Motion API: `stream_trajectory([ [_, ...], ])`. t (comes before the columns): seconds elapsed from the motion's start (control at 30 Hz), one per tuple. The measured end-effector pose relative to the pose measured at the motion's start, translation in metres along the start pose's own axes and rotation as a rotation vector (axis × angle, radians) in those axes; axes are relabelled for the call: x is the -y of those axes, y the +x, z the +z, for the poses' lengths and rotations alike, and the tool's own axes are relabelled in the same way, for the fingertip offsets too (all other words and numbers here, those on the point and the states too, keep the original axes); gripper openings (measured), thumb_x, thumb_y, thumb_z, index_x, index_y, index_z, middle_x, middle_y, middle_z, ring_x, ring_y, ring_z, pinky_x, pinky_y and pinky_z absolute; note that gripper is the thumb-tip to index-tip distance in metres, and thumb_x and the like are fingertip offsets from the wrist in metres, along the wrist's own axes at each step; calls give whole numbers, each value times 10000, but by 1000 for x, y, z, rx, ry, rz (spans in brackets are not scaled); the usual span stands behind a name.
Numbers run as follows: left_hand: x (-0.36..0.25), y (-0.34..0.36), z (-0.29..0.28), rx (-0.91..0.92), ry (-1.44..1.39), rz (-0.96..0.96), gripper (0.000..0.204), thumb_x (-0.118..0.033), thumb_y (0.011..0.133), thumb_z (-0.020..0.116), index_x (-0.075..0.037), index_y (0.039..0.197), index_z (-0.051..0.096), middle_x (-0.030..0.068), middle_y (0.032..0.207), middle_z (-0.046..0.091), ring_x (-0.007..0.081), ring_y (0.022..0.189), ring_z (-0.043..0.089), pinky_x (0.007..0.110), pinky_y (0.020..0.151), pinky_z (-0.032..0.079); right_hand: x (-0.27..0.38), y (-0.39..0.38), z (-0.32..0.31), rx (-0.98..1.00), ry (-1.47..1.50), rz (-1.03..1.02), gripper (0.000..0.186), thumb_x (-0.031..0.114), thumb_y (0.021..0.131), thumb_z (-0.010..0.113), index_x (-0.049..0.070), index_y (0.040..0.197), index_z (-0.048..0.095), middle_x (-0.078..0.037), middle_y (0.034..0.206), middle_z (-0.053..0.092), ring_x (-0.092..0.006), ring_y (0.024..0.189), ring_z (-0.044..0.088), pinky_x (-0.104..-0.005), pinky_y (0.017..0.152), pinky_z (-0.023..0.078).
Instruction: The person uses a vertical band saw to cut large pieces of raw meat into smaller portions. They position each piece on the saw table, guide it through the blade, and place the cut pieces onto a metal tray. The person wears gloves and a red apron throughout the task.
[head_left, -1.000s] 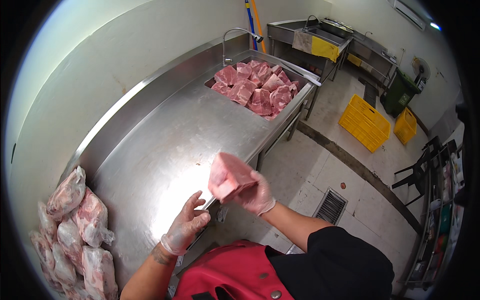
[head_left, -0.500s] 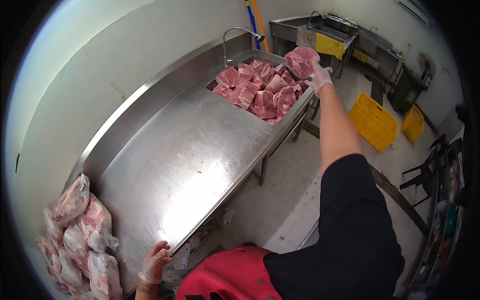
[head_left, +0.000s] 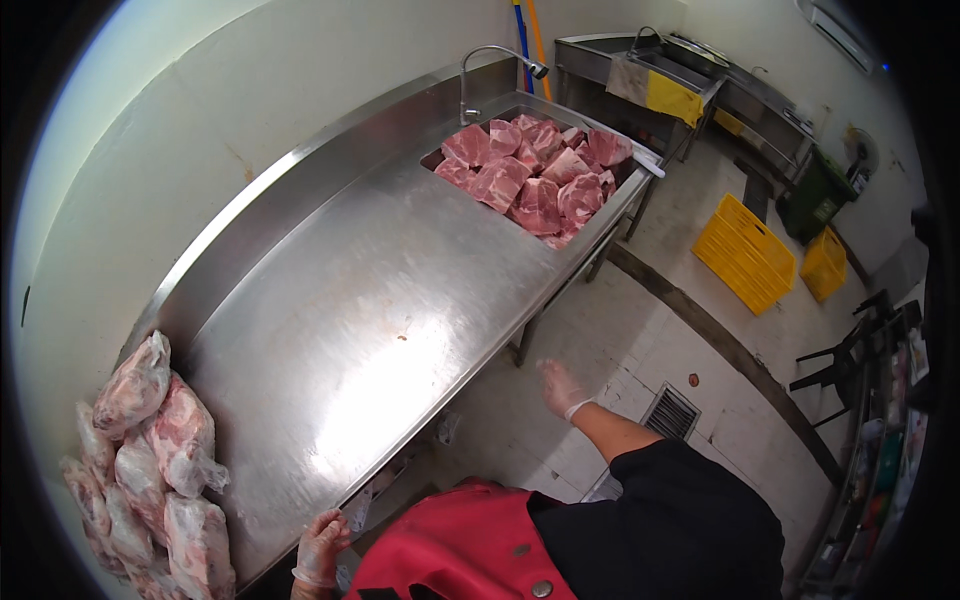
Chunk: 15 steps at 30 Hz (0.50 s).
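My right hand (head_left: pixel 560 388), in a thin clear glove, hangs in the air off the front edge of the steel table (head_left: pixel 370 320), fingers loose and holding nothing. My left hand (head_left: pixel 320 548), also gloved, rests against the table's front edge near the bottom of the view. Several raw pink meat pieces (head_left: pixel 535 180) fill the sink basin (head_left: pixel 640 160) at the far end of the table. Bagged meat pieces (head_left: pixel 150 470) in clear plastic are piled at the table's near left end.
A curved faucet (head_left: pixel 495 60) stands behind the sink. Yellow crates (head_left: pixel 750 250) lie on the tiled floor at the right, with a floor drain grate (head_left: pixel 672 412) near my right hand. A second steel counter (head_left: pixel 680 70) sits at the back.
One second ago my right hand held a meat piece over the table. It reached out and set the piece on the sink pile, then drew back empty. My left hand slid down the table's edge.
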<state>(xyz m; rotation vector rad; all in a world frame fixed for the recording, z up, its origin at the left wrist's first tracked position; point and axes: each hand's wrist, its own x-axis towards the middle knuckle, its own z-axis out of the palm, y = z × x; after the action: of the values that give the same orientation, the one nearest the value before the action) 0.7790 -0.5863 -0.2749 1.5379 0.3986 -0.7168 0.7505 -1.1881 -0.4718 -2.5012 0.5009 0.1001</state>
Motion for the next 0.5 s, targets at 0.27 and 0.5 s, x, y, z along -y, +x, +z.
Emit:
stream_trajectory([
  [0.27,-14,9,5,24,24,78,379,-190,1039,711,-50,1384,638,63,1226,710,144,982,698,306,828,583,-27,-4,-9,531,-320,225,536,129,906,624,51,1435,643,-217,1536,590,-373,1392,588,-430,1140,498],
  [0.5,15,-22,-23,-89,-63,98,415,-224,1035,721,-50,1401,629,58,1219,713,149,983,706,309,814,585,-11,23,41,723,-476,-25,518,118,904,612,43,1413,675,-217,1414,695,-395,1300,673,-476,1067,551],
])
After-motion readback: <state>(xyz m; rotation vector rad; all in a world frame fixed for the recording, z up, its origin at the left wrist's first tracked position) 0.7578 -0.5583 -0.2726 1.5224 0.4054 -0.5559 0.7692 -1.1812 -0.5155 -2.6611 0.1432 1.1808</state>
